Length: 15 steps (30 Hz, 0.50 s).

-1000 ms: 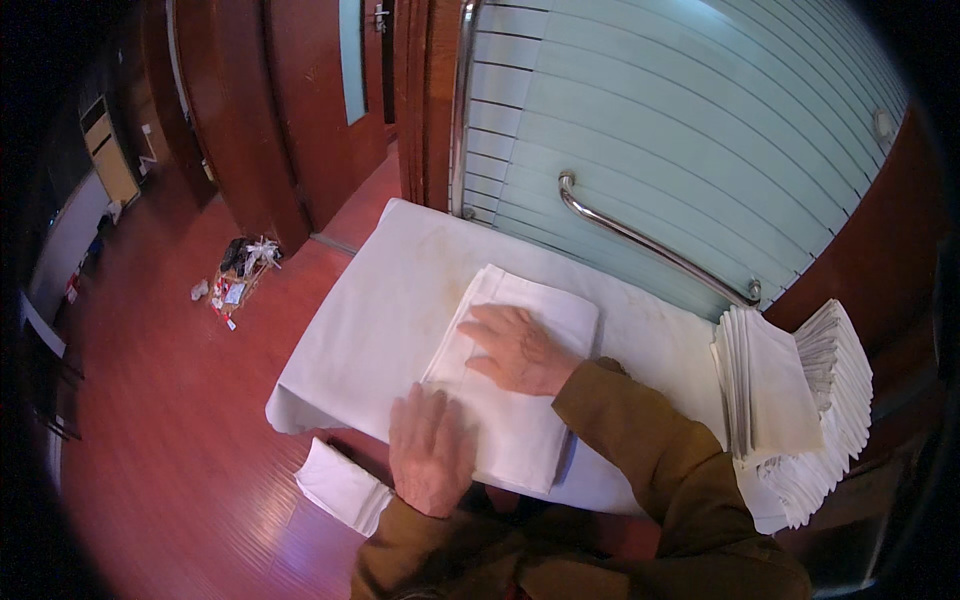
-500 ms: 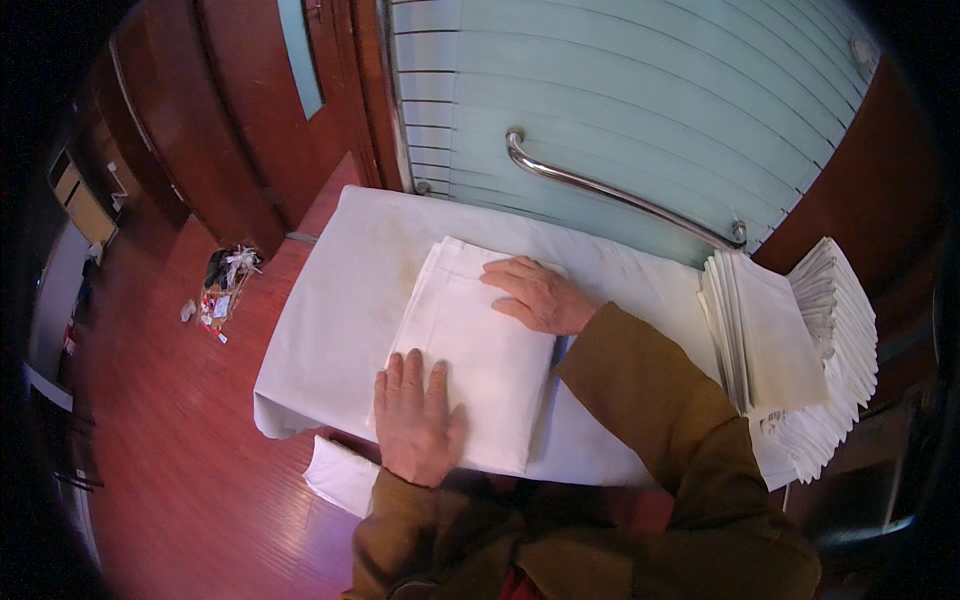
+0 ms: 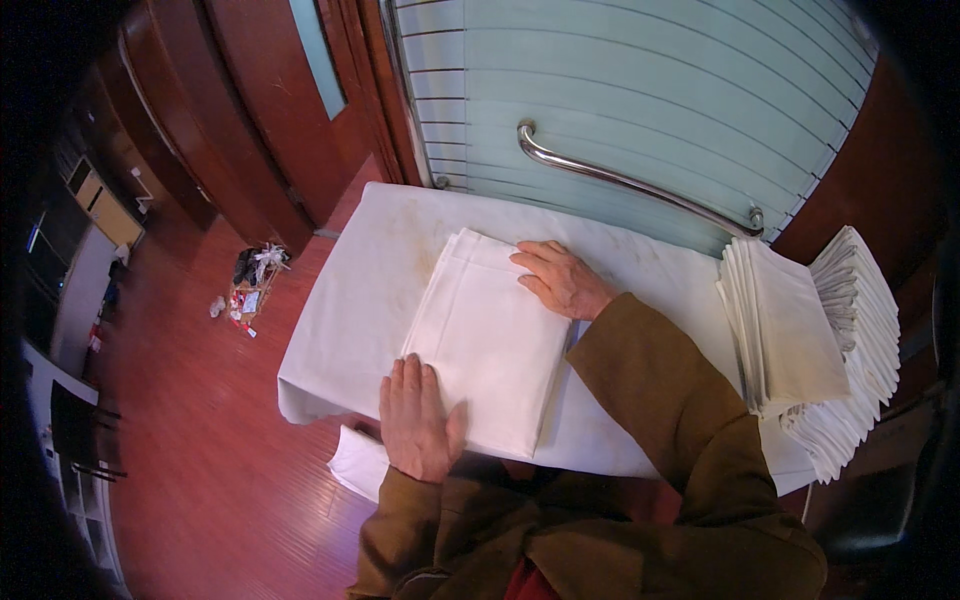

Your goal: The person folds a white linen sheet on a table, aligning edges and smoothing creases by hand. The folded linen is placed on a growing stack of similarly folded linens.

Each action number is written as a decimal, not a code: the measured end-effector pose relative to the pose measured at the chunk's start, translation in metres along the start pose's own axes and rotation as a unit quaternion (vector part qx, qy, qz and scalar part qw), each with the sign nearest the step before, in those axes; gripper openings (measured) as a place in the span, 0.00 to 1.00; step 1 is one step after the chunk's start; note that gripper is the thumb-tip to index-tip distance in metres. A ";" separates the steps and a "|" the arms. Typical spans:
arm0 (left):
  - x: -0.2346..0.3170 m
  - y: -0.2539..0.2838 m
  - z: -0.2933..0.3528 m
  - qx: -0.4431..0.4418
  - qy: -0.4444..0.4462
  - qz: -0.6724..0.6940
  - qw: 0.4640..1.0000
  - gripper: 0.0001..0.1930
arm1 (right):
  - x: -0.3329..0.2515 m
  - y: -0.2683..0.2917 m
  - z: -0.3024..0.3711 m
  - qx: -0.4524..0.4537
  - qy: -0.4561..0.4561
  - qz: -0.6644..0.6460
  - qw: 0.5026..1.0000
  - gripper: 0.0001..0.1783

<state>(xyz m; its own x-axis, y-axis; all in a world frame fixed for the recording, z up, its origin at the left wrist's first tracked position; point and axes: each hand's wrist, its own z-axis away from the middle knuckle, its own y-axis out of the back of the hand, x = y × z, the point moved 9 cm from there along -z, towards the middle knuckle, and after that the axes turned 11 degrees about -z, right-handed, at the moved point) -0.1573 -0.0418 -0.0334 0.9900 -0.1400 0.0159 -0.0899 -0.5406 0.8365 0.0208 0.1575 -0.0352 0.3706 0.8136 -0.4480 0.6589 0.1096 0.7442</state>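
Note:
A folded white cloth (image 3: 490, 345) lies flat on the cloth-covered table (image 3: 335, 310) in front of me. My left hand (image 3: 418, 425) rests on its near left edge, palm down with fingers straight. At the far right part of the cloth, my right hand (image 3: 566, 281) lies with fingers stretched out over the top, its wrist near the right edge. Neither hand grips anything. To the right stands a stack of folded white cloths (image 3: 790, 330), with more pleated white cloths (image 3: 862, 330) fanned out beside it.
Behind the table is a frosted glass panel (image 3: 640, 110) with a metal handle bar (image 3: 640, 185). A white cloth (image 3: 358, 463) hangs or lies low by the table's near left side. Litter on a dustpan-like piece (image 3: 248, 290) sits on the red wooden floor (image 3: 210, 420).
My right hand has slid toward the right edge of the folded cloth. My left hand's fingers have drawn closer together. The whole view has shifted slightly.

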 end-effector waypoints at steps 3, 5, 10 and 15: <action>0.001 0.004 0.001 0.004 0.001 0.003 1.000 0.29 | -0.002 0.001 -0.004 -0.006 -0.026 0.009 1.000 0.21; 0.003 0.006 0.000 0.022 -0.006 0.000 1.000 0.27 | -0.012 0.004 -0.006 -0.009 -0.031 0.042 0.999 0.21; 0.001 0.007 -0.007 0.038 -0.013 0.039 0.998 0.25 | -0.087 -0.026 -0.011 -0.062 0.082 0.029 0.994 0.23; -0.003 0.005 -0.008 0.015 -0.006 0.054 0.998 0.27 | -0.126 -0.058 -0.002 -0.130 0.096 -0.065 0.985 0.27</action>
<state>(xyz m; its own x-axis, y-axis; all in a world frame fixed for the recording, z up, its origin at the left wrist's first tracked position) -0.1595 -0.0369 -0.0249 0.9733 -0.2078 0.0979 -0.1985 -0.5464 0.8136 -0.0653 0.0496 -0.0206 0.1484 0.8732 -0.4642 0.4941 0.3412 0.7996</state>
